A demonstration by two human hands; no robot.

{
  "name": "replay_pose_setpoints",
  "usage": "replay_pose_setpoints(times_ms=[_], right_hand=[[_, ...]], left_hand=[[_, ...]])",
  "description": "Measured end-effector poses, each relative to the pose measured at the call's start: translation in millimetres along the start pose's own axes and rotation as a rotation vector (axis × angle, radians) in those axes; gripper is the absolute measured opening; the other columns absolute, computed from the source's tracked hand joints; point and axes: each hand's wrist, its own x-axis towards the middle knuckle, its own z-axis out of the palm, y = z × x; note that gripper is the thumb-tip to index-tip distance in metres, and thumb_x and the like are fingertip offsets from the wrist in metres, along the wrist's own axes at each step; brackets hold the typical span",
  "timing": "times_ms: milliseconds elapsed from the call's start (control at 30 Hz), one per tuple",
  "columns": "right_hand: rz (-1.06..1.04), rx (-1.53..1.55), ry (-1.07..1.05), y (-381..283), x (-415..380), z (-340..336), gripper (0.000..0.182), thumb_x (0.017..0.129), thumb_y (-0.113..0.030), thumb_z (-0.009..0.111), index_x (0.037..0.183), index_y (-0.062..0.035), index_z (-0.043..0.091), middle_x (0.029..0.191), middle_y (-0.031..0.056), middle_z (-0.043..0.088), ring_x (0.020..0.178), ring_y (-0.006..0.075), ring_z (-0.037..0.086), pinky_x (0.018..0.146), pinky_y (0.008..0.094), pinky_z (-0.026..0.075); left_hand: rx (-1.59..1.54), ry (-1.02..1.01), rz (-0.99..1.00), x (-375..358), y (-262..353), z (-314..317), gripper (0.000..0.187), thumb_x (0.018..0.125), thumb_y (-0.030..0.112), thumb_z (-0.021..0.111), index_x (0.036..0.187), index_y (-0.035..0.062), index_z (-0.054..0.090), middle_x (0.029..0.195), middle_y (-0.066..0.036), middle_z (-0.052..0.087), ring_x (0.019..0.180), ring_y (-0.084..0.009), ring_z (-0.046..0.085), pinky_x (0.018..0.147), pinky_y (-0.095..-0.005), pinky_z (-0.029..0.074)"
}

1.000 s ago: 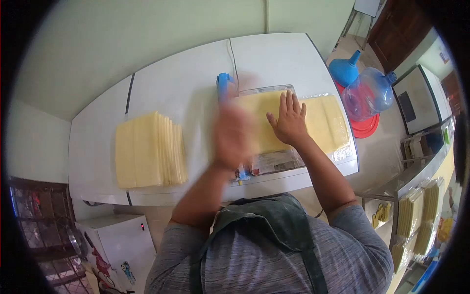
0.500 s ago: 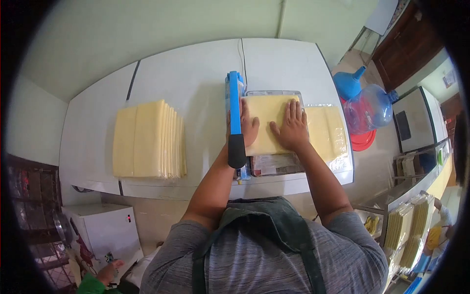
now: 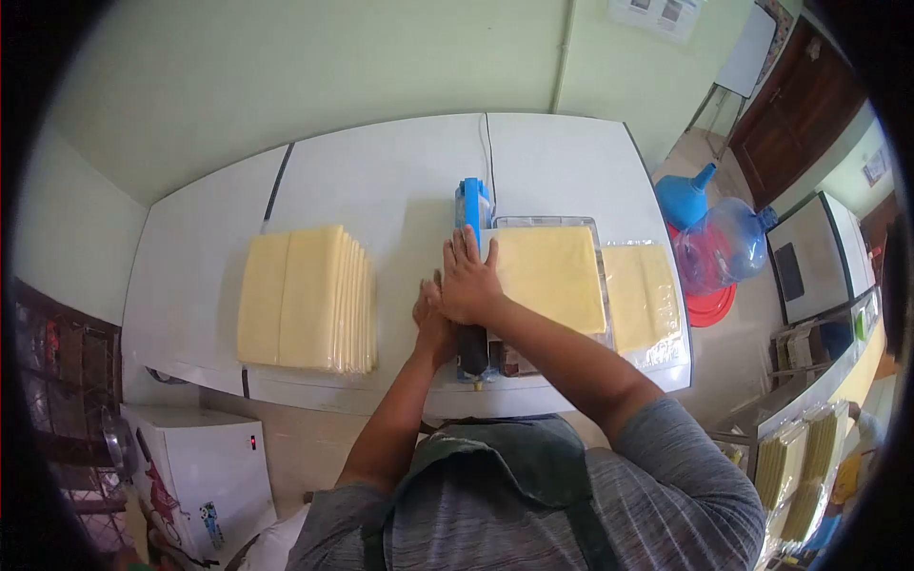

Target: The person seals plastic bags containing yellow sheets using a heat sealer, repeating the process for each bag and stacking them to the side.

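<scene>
A blue bar-type heat sealer with a black handle stands on the white table, its arm lowered. My right hand lies across the arm with fingers stretched out and thumb apart, pressing on it. Beside the sealer's left side, my left hand has its fingers curled and partly hidden by my right hand; what they hold I cannot make out. Right of the sealer, a folded yellow cloth pack rests on a grey tray-like base, its left edge at the sealer.
A row of yellow packs in clear plastic stands at the left of the table. Another wrapped pack lies at the right edge. Beyond are a water bottle and blue funnel. A white cabinet stands below left.
My right hand has moved left from the cloth pack onto the sealer's arm. My left hand has shifted to the sealer's left side. The arm has come down, and the view has tilted up.
</scene>
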Motion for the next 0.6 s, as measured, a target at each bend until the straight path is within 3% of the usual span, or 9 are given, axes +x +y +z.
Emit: replay_pose_setpoints(times_ms=[67, 133, 167, 267, 367, 600], right_hand=[[0.001, 0.014, 0.020, 2, -2, 10, 0.080, 0.092, -0.053, 0.039, 0.148, 0.0045, 0.033, 0.158, 0.0221, 0.024, 0.150, 0.0396, 0.004, 0.113, 0.0678, 0.008], [-0.020, 0.030, 0.033, 3, -6, 10, 0.079, 0.092, -0.052, 0.040, 0.147, 0.0041, 0.034, 0.158, 0.0218, 0.025, 0.150, 0.0398, 0.004, 0.113, 0.0679, 0.009], [-0.038, 0.040, 0.061, 4, -4, 8, 0.078, 0.092, -0.051, 0.042, 0.146, 0.0037, 0.035, 0.158, 0.0215, 0.025, 0.150, 0.0399, 0.005, 0.113, 0.0680, 0.009], [-0.045, 0.090, 0.049, 5, -5, 3, 0.076, 0.090, -0.050, 0.045, 0.145, 0.0017, 0.038, 0.158, 0.0210, 0.024, 0.150, 0.0404, 0.005, 0.113, 0.0673, 0.011], [-0.074, 0.126, 0.004, 8, -5, -3, 0.075, 0.090, -0.049, 0.044, 0.146, 0.0001, 0.039, 0.158, 0.0208, 0.026, 0.150, 0.0408, 0.005, 0.115, 0.0650, 0.011], [-0.201, 0.159, -0.037, 19, -4, -9, 0.068, 0.086, -0.047, 0.048, 0.141, -0.0072, 0.048, 0.158, 0.0208, 0.025, 0.149, 0.0418, 0.006, 0.115, 0.0650, 0.013]], left_hand=[[-0.042, 0.018, -0.107, -20, -7, 6, 0.051, 0.098, 0.022, 0.047, 0.145, 0.0026, 0.041, 0.150, -0.022, 0.038, 0.143, -0.0409, 0.027, 0.115, -0.0522, 0.019], [-0.251, 0.348, -0.186, -33, -24, 5, 0.045, 0.105, 0.026, 0.038, 0.141, 0.0006, 0.045, 0.143, -0.022, 0.046, 0.136, -0.0374, 0.040, 0.114, -0.0475, 0.025], [-0.244, 0.351, -0.188, -38, -33, 3, 0.045, 0.105, 0.026, 0.038, 0.141, 0.0006, 0.045, 0.143, -0.022, 0.046, 0.136, -0.0374, 0.040, 0.114, -0.0475, 0.025], [-0.645, 0.334, -0.318, -44, -11, -34, 0.049, 0.108, 0.035, 0.027, 0.136, -0.0001, 0.048, 0.135, -0.018, 0.053, 0.127, -0.0306, 0.049, 0.109, -0.0418, 0.034], [-0.759, 0.346, -0.313, -46, 15, -57, 0.050, 0.108, 0.035, 0.026, 0.135, -0.0004, 0.049, 0.133, -0.016, 0.056, 0.124, -0.0248, 0.051, 0.107, -0.0392, 0.035], [-0.864, 0.454, -0.214, -56, 63, -62, 0.048, 0.107, 0.032, 0.027, 0.125, -0.0048, 0.053, 0.116, -0.017, 0.062, 0.108, -0.0236, 0.057, 0.097, -0.0374, 0.042]])
